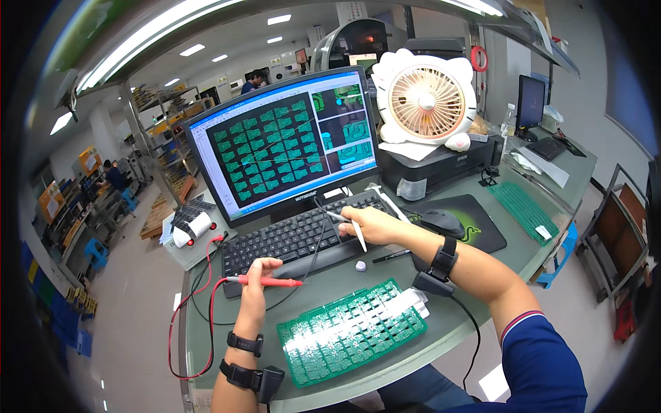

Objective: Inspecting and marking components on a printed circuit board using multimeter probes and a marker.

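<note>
A red test probe (265, 281) is clamped in the left hand (256, 274), lying nearly level with its tip directed toward 3 o'clock, just above the front edge of the black keyboard (296, 237). Its red lead (180, 313) is looped down toward 7 o'clock over the edge of the worktop (475, 289). The right hand (368, 225) is closed on a white pen-shaped probe (357, 234), whose tip is pointed toward 5 o'clock, the hand being rested on the right end of the keyboard. A green panel of circuit boards (351, 330) is laid on the worktop at 5 o'clock from the left hand, near the front edge, well apart from both probe tips. A small white cap (361, 266) is seen between keyboard and panel. Behind the keyboard, at 12 o'clock, a monitor (289, 141) showing green board patterns is stood. A black mouse (442, 221) is placed on its mat at 3 o'clock from the right hand, and a white desk fan (427, 100) is set on a black printer (441, 168) beyond.
</note>
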Demonstrator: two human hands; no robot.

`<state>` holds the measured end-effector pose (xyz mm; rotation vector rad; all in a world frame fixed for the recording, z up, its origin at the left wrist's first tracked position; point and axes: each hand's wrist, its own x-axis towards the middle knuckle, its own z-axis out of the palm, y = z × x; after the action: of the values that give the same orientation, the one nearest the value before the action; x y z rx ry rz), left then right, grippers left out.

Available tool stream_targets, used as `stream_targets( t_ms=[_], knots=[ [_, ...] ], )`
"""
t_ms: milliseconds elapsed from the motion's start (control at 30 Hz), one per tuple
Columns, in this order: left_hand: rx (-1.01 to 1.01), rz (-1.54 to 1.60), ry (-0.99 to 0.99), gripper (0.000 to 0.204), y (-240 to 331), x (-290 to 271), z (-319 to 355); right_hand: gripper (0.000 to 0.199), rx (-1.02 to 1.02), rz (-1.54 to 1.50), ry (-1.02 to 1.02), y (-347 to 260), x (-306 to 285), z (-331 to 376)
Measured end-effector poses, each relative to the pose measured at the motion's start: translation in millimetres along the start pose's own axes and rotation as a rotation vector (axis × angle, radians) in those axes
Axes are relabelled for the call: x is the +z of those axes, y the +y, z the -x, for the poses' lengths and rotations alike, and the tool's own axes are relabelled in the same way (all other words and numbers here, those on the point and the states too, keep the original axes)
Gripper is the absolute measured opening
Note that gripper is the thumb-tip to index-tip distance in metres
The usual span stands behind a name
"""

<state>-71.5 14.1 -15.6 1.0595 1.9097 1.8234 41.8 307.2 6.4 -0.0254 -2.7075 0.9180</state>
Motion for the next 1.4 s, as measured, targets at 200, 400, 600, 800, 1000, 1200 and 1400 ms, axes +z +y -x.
stream_targets(
  t_ms=[200, 400, 600, 800, 1000, 1200, 1400],
  knots=[
    [0.044, -0.053, 0.023, 0.052, 0.6, 3.3, 1.5, 0.031, -0.007, 0.031, -0.08, -14.2, -6.4, 3.2],
    [0.055, -0.136, 0.026, 0.052, -10.4, -3.8, -1.2, 0.028, 0.136, -0.374, -0.062, -44.7, -26.2, 53.6],
    [0.039, -0.13, 0.01, 0.051, -13.4, -4.2, -4.2, 0.029, 0.102, -0.61, 0.076, -22.6, -23.0, 95.4],
    [-0.024, -0.149, -0.015, 0.052, -22.7, -5.7, -5.2, 0.031, 0.193, -0.812, 0.136, -17.3, -15.9, 107.6],
    [-0.022, 0.128, 0.064, 0.054, -2.7, 4.3, 2.2, 0.033, 0.171, -0.87, 0.131, -16.7, -12.1, 110.4],
    [-0.202, 0.502, -0.09, 0.048, 29.3, 22.7, 17.5, 0.032, 0.165, -0.91, 0.18, -18.0, -9.8, 109.5],
    [-0.353, 0.448, -0.315, 0.011, 44.7, 47.9, 34.9, 0.032, 0.193, -0.938, 0.163, -20.2, -9.7, 111.4]
  ],
)
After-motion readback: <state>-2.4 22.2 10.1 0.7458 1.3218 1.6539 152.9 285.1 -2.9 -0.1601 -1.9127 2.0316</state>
